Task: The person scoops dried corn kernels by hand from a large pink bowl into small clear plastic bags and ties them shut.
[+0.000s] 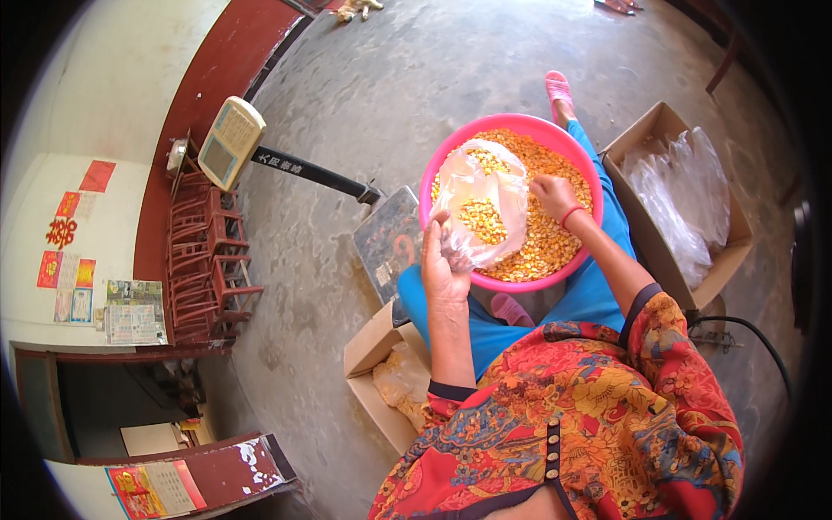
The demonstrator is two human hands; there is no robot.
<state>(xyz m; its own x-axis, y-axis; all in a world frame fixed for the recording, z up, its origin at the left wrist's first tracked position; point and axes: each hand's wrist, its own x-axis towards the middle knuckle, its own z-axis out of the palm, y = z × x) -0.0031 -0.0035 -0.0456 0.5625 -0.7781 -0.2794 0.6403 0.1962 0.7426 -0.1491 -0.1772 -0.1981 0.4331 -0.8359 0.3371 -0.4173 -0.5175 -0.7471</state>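
Observation:
A thin clear plastic bag (506, 185) with yellow corn kernels in it lies over the loose corn kernels (564, 234) in a pink plastic basin (482, 124). My left hand (444, 266) grips the gathered lower left side of this bag, thumb upward. At the bag's right edge is my right hand (554, 196), its fingers curled down just above the kernels. Whether those fingertips pinch the bag's rim or hold kernels is hidden. The basin sits between my knees.
To the right stands a cardboard box (656, 257) of clear plastic bags (676, 195). A second cardboard box (370, 344) at lower left holds a filled bag (402, 380). Left of the basin is a platform scale (383, 237) with its display (227, 146). Stacked wooden stools (201, 260) line the wall.

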